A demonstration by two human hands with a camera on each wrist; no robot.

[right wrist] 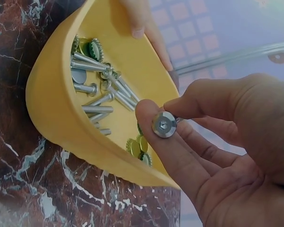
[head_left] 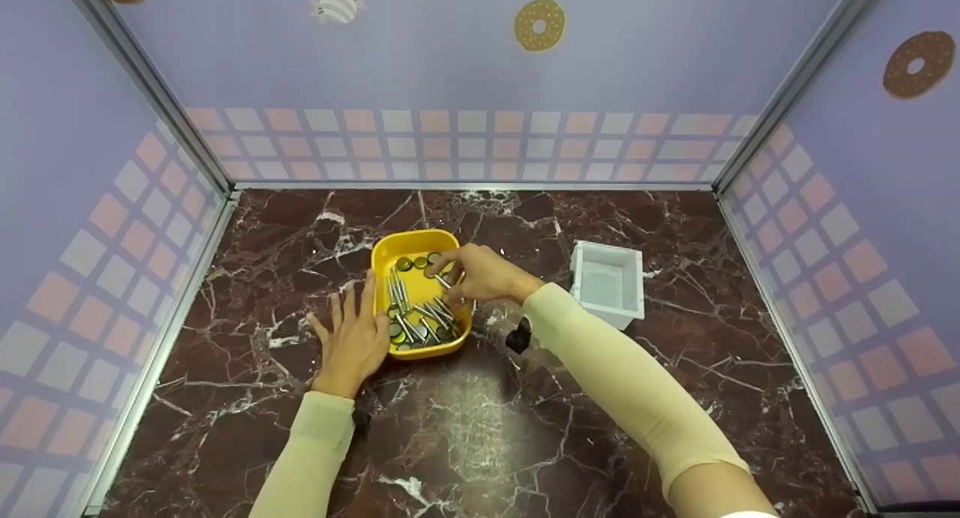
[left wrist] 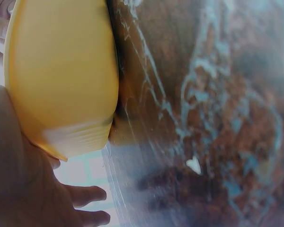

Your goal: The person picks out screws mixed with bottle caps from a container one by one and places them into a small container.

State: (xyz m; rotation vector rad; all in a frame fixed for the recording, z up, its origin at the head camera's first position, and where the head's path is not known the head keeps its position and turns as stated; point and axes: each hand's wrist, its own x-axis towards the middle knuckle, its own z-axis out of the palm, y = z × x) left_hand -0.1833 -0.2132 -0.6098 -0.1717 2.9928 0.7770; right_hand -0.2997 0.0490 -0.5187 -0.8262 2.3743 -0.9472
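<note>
A yellow plastic bin (head_left: 384, 252) stands on the dark marbled table, with silver bolts (head_left: 397, 289) and green-and-gold bottle caps (head_left: 405, 264) lying loose in it. Over the bin's right rim, my right hand (head_left: 487, 273) pinches one bolt (right wrist: 164, 125) between thumb and fingers, its flat socket head facing the right wrist camera. My left hand (head_left: 349, 349) lies along the bin's left side, fingers spread, its inner edge against the wall. In the left wrist view the yellow wall (left wrist: 66, 71) hides what the bin holds.
To the right, a small white rectangular box (head_left: 639, 285) stands on the table. Purple panels (head_left: 465, 68) with a checked pattern close off the back and both sides. A small black object (head_left: 518, 338) is at my right sleeve.
</note>
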